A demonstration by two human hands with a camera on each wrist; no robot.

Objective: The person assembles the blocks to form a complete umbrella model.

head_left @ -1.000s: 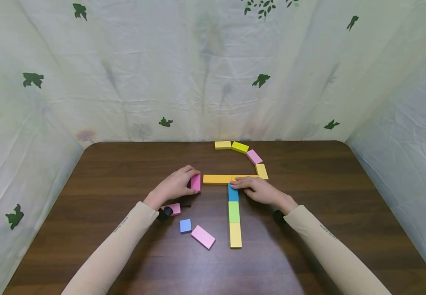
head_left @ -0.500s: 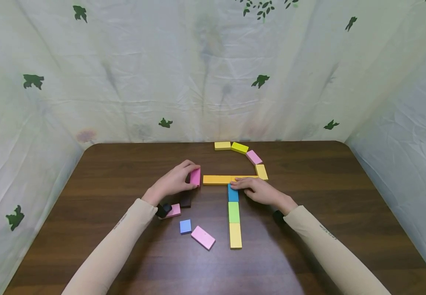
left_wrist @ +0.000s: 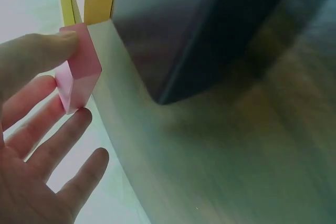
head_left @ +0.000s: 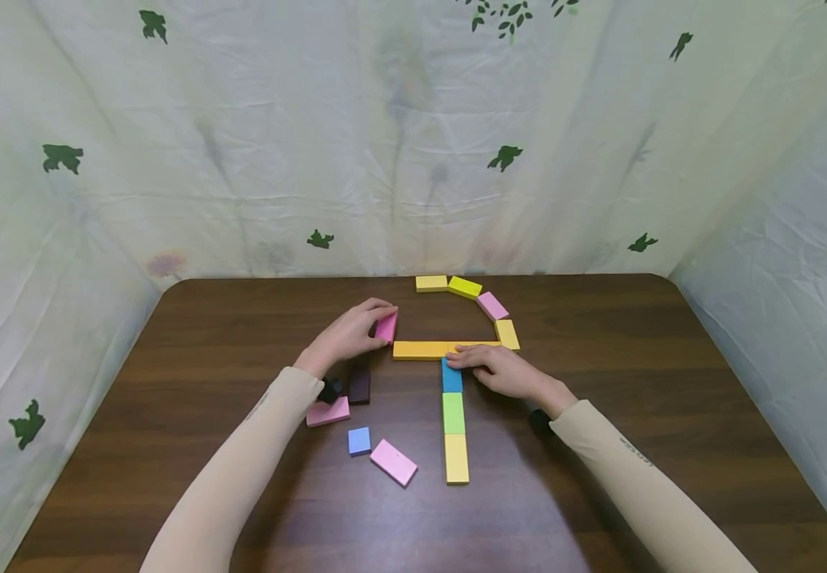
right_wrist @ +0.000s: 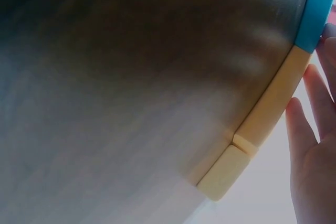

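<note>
My left hand point(head_left: 347, 334) pinches a pink block point(head_left: 386, 326) between thumb and fingertips, tilted slightly, at the left end of an orange bar point(head_left: 419, 350). In the left wrist view the thumb lies on one face of this block, fingers on the other side. My right hand point(head_left: 505, 371) rests with extended fingers on the orange bar and the top of a blue block point(head_left: 452, 379). Below the blue one, a green block point(head_left: 454, 413) and a yellow block point(head_left: 457, 458) continue a straight column. An arc of yellow and pink blocks point(head_left: 492, 305) curves from the bar's right end to the back edge.
Loose on the brown table point(head_left: 599, 334) at the left lie a dark block point(head_left: 359, 387), a pink block point(head_left: 327, 412) beside the left wrist, a small blue block point(head_left: 359, 441) and another pink block point(head_left: 394, 462). A pale curtain point(head_left: 241, 143) hangs behind the table.
My left hand has moved the pink block away from me and slightly right, tilting it, uncovering the dark block and more of the pink one near the wrist. The right hand has stayed put.
</note>
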